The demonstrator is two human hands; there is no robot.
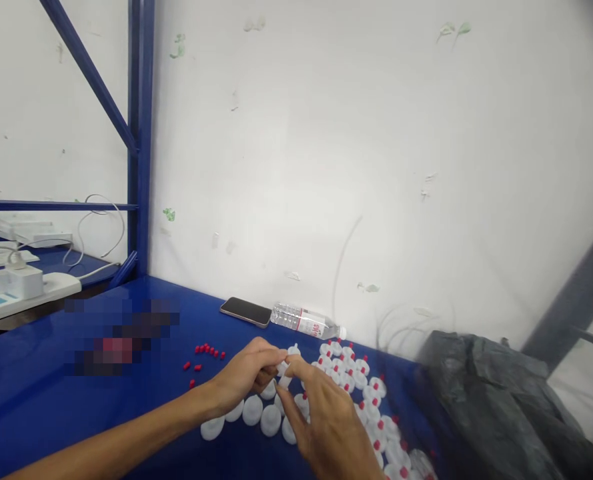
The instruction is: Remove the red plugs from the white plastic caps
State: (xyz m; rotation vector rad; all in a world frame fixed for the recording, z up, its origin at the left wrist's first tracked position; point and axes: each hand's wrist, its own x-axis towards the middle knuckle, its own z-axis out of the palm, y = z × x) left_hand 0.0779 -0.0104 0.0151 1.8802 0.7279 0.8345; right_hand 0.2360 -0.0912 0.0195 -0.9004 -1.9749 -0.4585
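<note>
Both hands meet over the blue table, fingers pinched around a white plastic nozzle cap [294, 349] whose narrow tip points up. My left hand [243, 377] grips it from the left with thumb and curled fingers. From the right, my right hand [323, 413] closes thumb and forefinger on it; the fingers hide much of the cap. Beneath and in front of the hands lie several plain white caps [253, 411]. To the right spreads a group of white caps with red tips [375, 390]. Small loose red tips [206, 349] lie left of my left hand.
A phone [246, 311] and a clear water bottle [306, 321] lie along the wall. At the right is a dark plastic bag [506, 400]. A blue metal post [141, 133] rises at the left, near a white power strip [51, 288] with cables.
</note>
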